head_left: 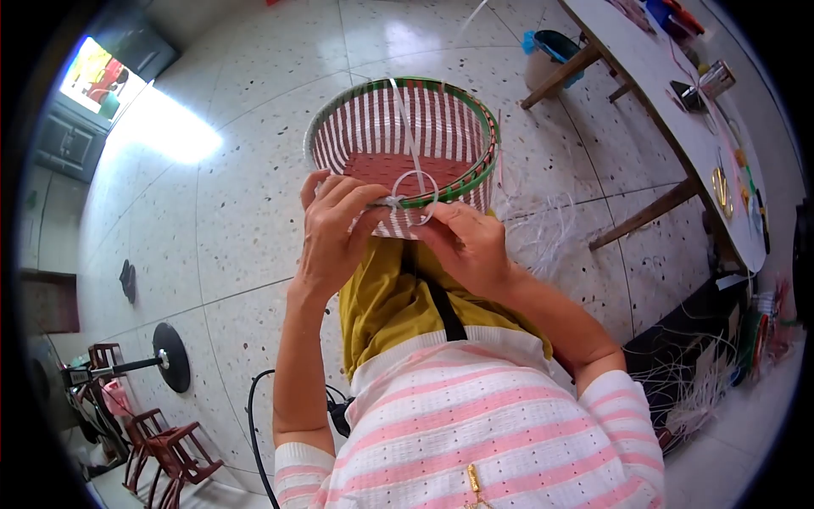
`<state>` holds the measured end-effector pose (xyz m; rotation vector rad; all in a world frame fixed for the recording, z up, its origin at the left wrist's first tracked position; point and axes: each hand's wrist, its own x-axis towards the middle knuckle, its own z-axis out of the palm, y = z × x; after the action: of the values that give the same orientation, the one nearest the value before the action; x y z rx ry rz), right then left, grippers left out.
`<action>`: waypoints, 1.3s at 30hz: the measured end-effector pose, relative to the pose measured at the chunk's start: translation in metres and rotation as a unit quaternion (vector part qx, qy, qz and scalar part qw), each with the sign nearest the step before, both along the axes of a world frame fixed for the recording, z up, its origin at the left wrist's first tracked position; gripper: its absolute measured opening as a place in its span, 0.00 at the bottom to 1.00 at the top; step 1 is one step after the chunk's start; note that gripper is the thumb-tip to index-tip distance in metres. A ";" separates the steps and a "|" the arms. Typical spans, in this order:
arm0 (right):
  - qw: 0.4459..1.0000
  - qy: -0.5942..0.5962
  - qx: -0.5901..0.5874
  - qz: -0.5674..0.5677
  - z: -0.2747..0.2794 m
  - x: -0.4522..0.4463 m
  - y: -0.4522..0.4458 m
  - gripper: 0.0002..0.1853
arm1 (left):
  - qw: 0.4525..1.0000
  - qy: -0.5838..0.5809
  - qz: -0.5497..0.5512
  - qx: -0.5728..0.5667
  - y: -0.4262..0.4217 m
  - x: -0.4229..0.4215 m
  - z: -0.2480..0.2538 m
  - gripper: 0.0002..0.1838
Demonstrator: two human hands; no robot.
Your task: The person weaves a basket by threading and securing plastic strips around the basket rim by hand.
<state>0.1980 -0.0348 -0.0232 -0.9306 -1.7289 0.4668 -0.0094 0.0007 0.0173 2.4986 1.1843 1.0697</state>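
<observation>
A round woven basket (407, 127) with red-and-white striped walls and a green rim rests against my lap, its mouth facing up. My left hand (335, 225) grips the near rim, fingers over the edge and thumb toward the outside. Beside it, my right hand (466, 242) pinches a white plastic strip (436, 188) that forms a loop over the rim. One length of white strip (405, 127) stretches across the basket's opening to the far rim. Part of the near wall is hidden behind my fingers.
To the right stands a white table (678, 110) with scissors (722, 188) and a metal can (716, 78) on it. A lined bin (551, 59) is behind its leg. Loose white strips (547, 233) litter the floor. Small brown chairs (174, 454) stand at lower left.
</observation>
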 end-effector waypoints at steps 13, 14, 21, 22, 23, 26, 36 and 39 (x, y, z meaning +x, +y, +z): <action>0.966 -0.128 0.200 -0.102 0.028 -0.008 0.000 0.10 | 0.999 -0.037 -0.019 0.031 0.000 0.016 -0.006 0.09; 0.962 -0.162 0.191 -0.110 0.030 -0.006 0.005 0.11 | 0.999 -0.039 -0.015 0.033 0.000 0.018 -0.007 0.09; 0.970 -0.142 0.194 -0.036 0.032 0.003 -0.002 0.07 | 0.998 -0.047 0.001 0.035 0.000 0.022 -0.004 0.08; 0.978 -0.131 0.161 0.024 0.035 0.005 -0.016 0.07 | 0.998 -0.047 0.002 0.036 0.001 0.021 -0.004 0.08; 0.981 -0.120 0.126 0.084 0.039 0.007 -0.028 0.07 | 0.998 -0.045 0.001 0.033 0.001 0.021 -0.005 0.08; 0.978 -0.083 0.091 0.166 0.053 0.020 -0.039 0.09 | 0.999 -0.047 0.002 0.027 -0.001 0.024 -0.005 0.08; 0.957 0.079 -0.103 0.258 0.064 0.040 -0.053 0.05 | 0.999 -0.020 0.010 0.028 -0.008 0.023 -0.006 0.11; 0.943 0.149 -0.135 0.264 0.076 0.047 -0.042 0.06 | 0.999 -0.013 0.005 0.030 -0.007 0.022 -0.004 0.13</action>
<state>0.2447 -0.0766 0.0528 -0.5299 -1.6432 1.1603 0.0129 -0.0065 0.0131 2.5174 1.1756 1.1548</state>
